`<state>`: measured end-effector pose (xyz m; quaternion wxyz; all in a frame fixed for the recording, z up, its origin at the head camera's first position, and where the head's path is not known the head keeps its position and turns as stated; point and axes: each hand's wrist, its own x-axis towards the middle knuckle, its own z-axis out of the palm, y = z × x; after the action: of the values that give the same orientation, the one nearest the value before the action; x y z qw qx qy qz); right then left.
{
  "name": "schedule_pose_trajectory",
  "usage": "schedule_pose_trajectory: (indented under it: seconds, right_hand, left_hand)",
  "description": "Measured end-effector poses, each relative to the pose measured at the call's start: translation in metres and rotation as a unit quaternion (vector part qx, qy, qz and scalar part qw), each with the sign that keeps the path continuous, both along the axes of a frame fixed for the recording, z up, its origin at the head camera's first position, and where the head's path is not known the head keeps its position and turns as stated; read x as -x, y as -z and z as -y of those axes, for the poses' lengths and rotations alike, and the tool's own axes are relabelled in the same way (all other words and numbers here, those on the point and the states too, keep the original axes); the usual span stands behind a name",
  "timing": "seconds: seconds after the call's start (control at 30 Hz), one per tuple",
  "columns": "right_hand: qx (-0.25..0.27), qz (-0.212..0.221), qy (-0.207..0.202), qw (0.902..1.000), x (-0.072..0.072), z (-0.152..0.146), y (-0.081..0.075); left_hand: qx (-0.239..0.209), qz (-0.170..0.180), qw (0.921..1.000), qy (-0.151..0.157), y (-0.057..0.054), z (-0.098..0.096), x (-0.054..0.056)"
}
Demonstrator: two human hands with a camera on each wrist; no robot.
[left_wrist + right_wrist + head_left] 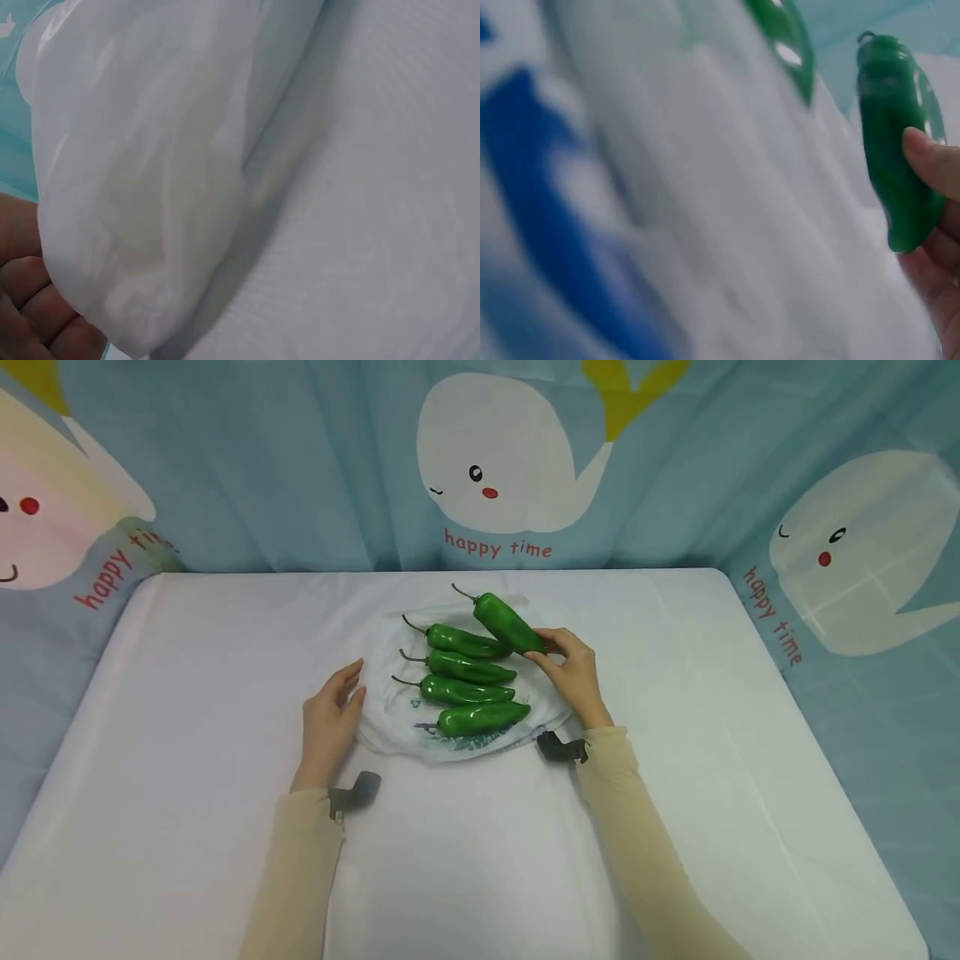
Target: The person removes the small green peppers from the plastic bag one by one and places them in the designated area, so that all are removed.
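Note:
A green pepper [504,622] with a long thin stem is pinched at its tapered end by my right hand [576,675]. It is tilted, stem toward the far left, over the back of a white plastic bag [390,727]. In the right wrist view the thumb [930,161] presses along the held pepper [889,135]. Several more green peppers lie in a column on the bag, stems left, the nearest pepper [483,718] beside printed marks. At the bag's left edge is my left hand [330,718], its fingers loosely bent and a gap between thumb and fingertips.
The bag lies on a white-covered table [187,710]. Behind the table hangs a blue curtain [300,468] with whale prints. Dark wrist mounts sit on the left [358,790] and right [561,747] sleeves, close over the cloth.

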<state>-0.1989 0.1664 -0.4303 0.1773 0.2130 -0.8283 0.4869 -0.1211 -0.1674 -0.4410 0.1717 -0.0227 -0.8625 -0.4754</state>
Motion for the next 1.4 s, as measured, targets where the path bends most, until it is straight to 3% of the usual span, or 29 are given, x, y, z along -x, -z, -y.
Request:
schedule_pose_trajectory:
  seconds: [0.17,0.4,0.5,0.7,1.2,1.4]
  right_hand:
    - [0.077,0.015,0.03,0.9965,-0.002,-0.011,-0.007]
    - [0.11,0.042,0.096,0.9884,-0.02,-0.023,-0.034]
    - [0.123,0.057,0.117,0.9838,-0.019,-0.032,-0.032]
    - [0.144,0.061,0.164,0.9739,0.001,-0.057,-0.008]
    - [0.073,0.08,0.248,0.9627,0.001,-0.081,0.009]
    - [0.027,0.075,0.256,0.9634,0.003,-0.081,0.012]
  left_hand:
    - [-0.008,-0.011,0.9999,0.002,-0.002,-0.002,0.0]
    - [-0.003,0.005,1.0,0.003,0.001,-0.002,-0.003]
    - [-0.002,0.006,1.0,0.003,0.003,-0.001,-0.004]
    - [-0.005,0.003,1.0,0.003,0.0,0.0,-0.002]
    - [0.0,0.005,1.0,0.004,0.002,-0.002,-0.001]
    - [-0.001,0.007,1.0,0.0,0.005,-0.001,0.0]
